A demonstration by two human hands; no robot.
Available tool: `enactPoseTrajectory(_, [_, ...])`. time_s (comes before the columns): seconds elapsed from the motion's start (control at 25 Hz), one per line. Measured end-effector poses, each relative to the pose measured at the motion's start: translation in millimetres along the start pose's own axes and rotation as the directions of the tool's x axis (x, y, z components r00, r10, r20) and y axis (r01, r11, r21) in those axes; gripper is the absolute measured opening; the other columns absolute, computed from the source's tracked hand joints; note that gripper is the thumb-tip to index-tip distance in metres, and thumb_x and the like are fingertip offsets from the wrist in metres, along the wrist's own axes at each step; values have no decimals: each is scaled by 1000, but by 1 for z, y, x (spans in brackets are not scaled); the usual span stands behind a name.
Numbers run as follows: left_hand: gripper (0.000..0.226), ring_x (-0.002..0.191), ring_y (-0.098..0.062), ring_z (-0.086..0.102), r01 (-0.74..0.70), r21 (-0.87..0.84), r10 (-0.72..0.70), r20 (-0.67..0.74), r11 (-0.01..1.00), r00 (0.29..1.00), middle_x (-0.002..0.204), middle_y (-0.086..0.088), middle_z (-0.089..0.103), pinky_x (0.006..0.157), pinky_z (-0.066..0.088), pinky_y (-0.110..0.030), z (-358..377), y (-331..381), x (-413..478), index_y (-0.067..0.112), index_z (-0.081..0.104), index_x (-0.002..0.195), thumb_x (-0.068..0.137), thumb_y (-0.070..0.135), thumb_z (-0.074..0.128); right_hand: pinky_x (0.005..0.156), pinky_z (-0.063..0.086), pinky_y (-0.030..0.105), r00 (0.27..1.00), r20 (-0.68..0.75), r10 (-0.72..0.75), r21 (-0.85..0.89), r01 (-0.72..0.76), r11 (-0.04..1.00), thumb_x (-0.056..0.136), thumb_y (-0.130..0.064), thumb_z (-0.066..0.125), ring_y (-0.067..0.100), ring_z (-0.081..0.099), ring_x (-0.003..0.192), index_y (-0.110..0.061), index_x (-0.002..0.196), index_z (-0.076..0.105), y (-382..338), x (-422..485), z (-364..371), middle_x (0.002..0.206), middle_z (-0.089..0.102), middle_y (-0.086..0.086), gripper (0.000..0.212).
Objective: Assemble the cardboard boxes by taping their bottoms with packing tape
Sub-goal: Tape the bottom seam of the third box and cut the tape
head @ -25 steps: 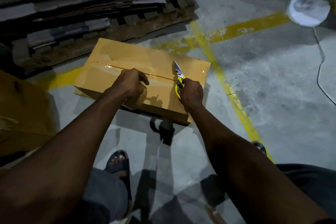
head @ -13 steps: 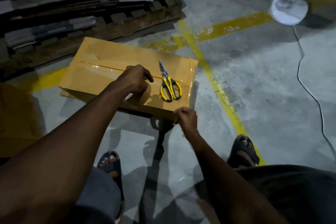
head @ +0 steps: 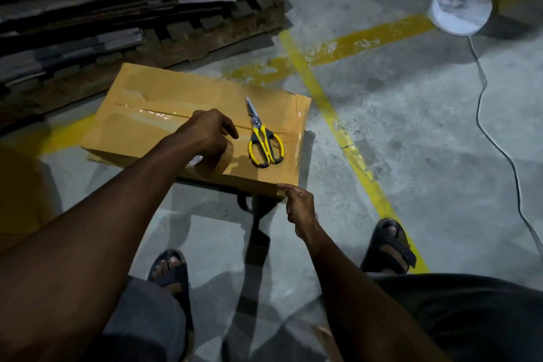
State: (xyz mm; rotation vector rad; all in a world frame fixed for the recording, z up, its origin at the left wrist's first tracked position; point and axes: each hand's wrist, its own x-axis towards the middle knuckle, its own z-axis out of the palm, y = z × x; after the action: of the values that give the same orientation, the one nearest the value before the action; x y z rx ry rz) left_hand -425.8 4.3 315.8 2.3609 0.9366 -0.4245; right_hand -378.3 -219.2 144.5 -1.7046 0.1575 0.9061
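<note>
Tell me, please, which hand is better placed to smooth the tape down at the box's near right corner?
The right hand: its fingers touch that corner of the box, while the left hand grips the tape roll on top, beside the scissors.

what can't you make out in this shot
Packing tape roll: head view, almost wholly covered by the left hand.
Right hand at the near corner of the brown cardboard box: head view, pinching or pressing, unclear.
White round base with pole: head view, blurred, cut off by top edge.
</note>
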Motion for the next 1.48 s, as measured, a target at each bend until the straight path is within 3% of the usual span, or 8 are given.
enactPoseTrajectory(0.4, [44, 105, -19, 52, -8, -7, 8, 2, 1000, 1000, 127, -7, 60, 78, 40, -26, 4, 10, 7, 23, 71, 110, 77, -5, 66, 39, 19, 20, 983, -114, 144, 6, -144, 990, 97, -10, 48, 14, 31, 42, -18, 97, 72, 39, 10, -14, 46, 43, 4, 26])
enactPoseTrajectory(0.52, [46, 106, -21, 55, -14, -15, 14, -13, 1000, 1000, 126, -9, 61, 78, 42, -26, 10, 15, 8, 24, 71, 110, 76, -6, 65, 38, 19, 19, 993, -46, 107, 38, -105, 994, 89, -2, 55, 15, 30, 42, -4, 84, 74, 34, 3, -6, 45, 43, 5, 20])
enactPoseTrajectory(0.68, [47, 99, -20, 54, -30, -31, 30, 27, 999, 999, 123, -10, 62, 76, 42, -27, 14, 18, 11, 26, 71, 109, 75, -7, 65, 37, 18, 18, 996, -6, 90, 92, -89, 992, 98, -5, 46, 9, 28, 37, -17, 94, 70, 24, 12, -2, 53, 50, 7, 27])
enactPoseTrajectory(0.84, [47, 104, -26, 57, -54, -47, 54, -11, 997, 998, 122, -13, 61, 75, 42, -26, 18, 23, 14, 28, 72, 105, 75, -6, 61, 43, 36, 24, 937, -293, 192, 103, -168, 980, 96, -10, 45, 18, 48, 45, -12, 100, 70, 33, 22, -22, 68, 63, 8, 26])
enactPoseTrajectory(0.96, [47, 97, -25, 57, -61, -32, 62, 25, 998, 998, 118, -14, 63, 74, 44, -27, 23, 19, 17, 34, 70, 97, 74, -6, 60, 80, 47, 30, 792, -594, -139, -215, 11, 977, 91, -13, 55, 30, 65, 95, -8, 104, 71, 6, 32, -18, 101, 71, 11, 21])
enactPoseTrajectory(1.08, [47, 99, -25, 58, -36, -23, 37, 24, 999, 999, 120, -13, 63, 76, 45, -27, 24, 13, 22, 33, 70, 99, 74, -5, 62, 107, 35, 35, 841, -262, -474, -496, 304, 813, 95, -14, 55, 31, 45, 132, -3, 136, 53, -36, 48, 23, 141, 51, 19, 42])
enactPoseTrajectory(1.24, [45, 109, -26, 57, 4, -15, -4, -25, 1000, 1000, 122, -10, 63, 78, 43, -24, 21, -4, 31, 31, 72, 100, 73, -5, 65, 120, 16, 42, 905, 69, -420, -739, 330, 588, 103, -23, 43, 36, 6, 150, -1, 155, 14, -45, 82, 49, 163, 2, 21, 63])
enactPoseTrajectory(1.48, [42, 114, -26, 56, 36, -43, -37, -41, 998, 998, 125, -10, 62, 80, 45, -26, 19, -19, 37, 32, 71, 97, 76, -4, 66, 95, 41, 39, 877, -320, -359, -425, 205, 882, 99, -24, 52, 37, 51, 124, -9, 141, 41, -72, 92, 33, 137, 54, 19, 46])
